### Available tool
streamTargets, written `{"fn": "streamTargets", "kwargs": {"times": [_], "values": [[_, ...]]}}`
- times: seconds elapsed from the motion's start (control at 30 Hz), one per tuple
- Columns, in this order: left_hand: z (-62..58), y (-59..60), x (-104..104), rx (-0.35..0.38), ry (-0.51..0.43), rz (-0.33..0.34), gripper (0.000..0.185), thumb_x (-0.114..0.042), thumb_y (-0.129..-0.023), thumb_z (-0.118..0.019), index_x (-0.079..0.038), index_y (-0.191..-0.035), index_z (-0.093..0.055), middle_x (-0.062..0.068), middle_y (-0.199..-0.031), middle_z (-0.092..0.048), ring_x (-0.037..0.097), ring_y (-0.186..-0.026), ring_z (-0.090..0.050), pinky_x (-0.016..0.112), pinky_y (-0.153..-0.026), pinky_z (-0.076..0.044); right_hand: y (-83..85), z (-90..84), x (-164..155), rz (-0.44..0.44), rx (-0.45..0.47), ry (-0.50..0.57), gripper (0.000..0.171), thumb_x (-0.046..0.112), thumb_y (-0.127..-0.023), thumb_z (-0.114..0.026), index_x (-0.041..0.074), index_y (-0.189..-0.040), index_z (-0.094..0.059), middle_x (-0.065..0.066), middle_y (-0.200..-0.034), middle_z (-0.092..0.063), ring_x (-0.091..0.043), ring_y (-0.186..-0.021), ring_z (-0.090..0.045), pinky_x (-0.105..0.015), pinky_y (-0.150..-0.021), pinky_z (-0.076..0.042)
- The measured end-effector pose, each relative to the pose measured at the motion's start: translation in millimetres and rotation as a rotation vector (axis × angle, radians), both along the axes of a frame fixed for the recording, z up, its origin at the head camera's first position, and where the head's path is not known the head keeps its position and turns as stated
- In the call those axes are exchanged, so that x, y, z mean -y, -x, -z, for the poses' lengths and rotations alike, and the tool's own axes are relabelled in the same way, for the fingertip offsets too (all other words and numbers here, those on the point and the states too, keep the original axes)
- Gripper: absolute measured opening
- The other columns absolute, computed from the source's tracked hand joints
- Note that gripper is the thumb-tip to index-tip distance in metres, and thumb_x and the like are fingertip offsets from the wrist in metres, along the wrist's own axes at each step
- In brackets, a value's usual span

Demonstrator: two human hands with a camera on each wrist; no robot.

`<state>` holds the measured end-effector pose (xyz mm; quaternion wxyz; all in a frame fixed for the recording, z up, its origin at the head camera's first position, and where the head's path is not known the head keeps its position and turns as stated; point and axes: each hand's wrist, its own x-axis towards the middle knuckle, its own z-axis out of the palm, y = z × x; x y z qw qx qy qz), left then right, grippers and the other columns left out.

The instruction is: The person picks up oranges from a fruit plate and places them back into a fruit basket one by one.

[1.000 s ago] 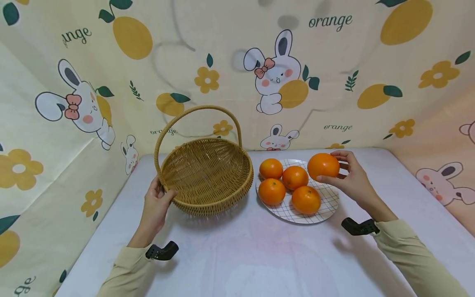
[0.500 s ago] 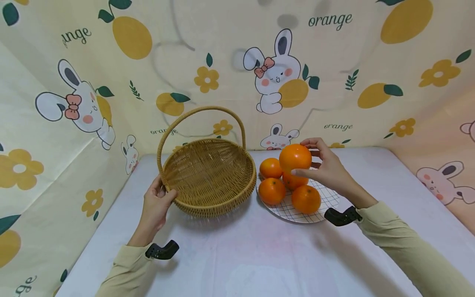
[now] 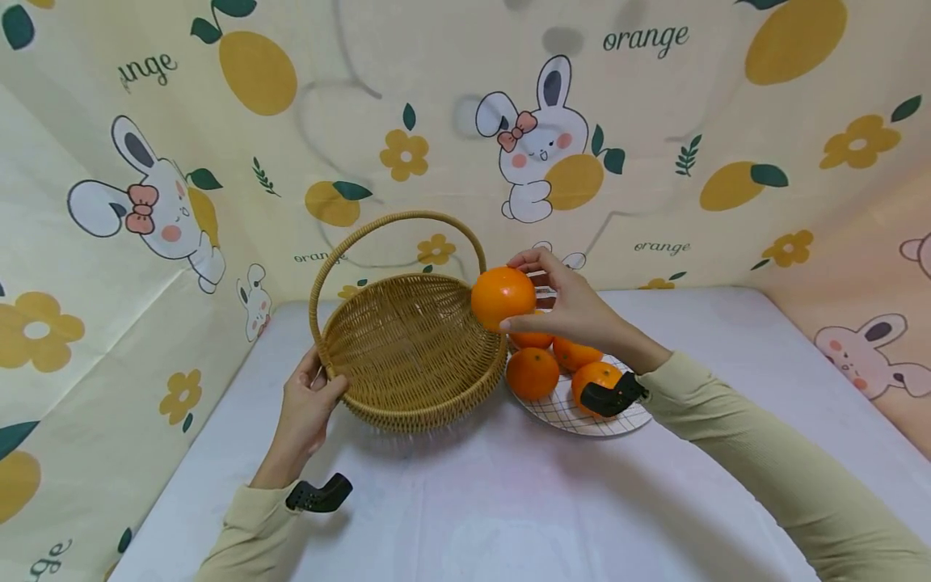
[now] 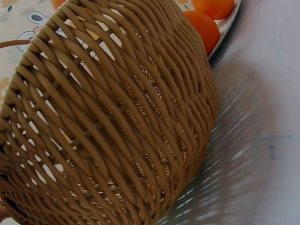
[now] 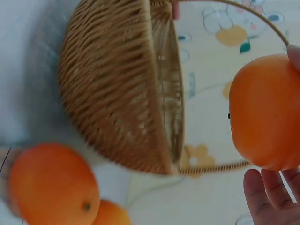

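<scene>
My left hand grips the left rim of a woven wicker basket and holds it tilted, its opening facing me. Nothing lies inside the part of the basket I can see. My right hand pinches an orange between thumb and fingers, at the basket's right rim in the head view. The right wrist view shows this held orange apart from the basket. Several more oranges rest on a round plate with a grid pattern, partly hidden behind my right hand and wrist.
A white cloth covers the table. Behind it hangs a backdrop printed with rabbits and oranges. The basket's arched handle stands up over its opening. A black wrist device sits on my right sleeve.
My right hand has carried the orange left from above the plate to the basket's right rim. The basket has shifted slightly right in my left hand's grip.
</scene>
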<state>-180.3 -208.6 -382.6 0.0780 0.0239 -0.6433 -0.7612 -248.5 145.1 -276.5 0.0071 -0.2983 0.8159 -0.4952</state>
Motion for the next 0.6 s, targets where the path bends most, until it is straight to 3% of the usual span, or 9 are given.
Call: {"fn": "streamTargets", "kwargs": {"times": [0.37,0.6], "values": [[1.9,0.4,0.8,-0.021,0.0,0.026,0.077,0.018,-0.086,-0.047,-0.003,-0.154,-0.017,0.018,-0.155,-0.022,0.031,-0.138,-0.03,0.041,-0.103,-0.037,18.3,-7.7,54.0,-0.14,-0.028,-0.052,0.068,0.03,-0.075,-0.083,0.017,-0.131,-0.047,-0.001,-0.128,-0.052,-0.02,-0.108,-0.053,-0.036,-0.086,-0.052],[2.7,1.1,2.6,-0.051,0.02,0.039,0.077,0.017,-0.086,-0.047,-0.002,-0.154,-0.017,0.019,-0.155,-0.022,0.032,-0.138,-0.03,0.041,-0.104,-0.036,32.8,-11.8,78.6,-0.155,-0.045,-0.14,0.069,0.033,-0.074,-0.083,0.017,-0.131,-0.048,0.0,-0.128,-0.053,-0.018,-0.108,-0.052,-0.035,-0.089,-0.049]]}}
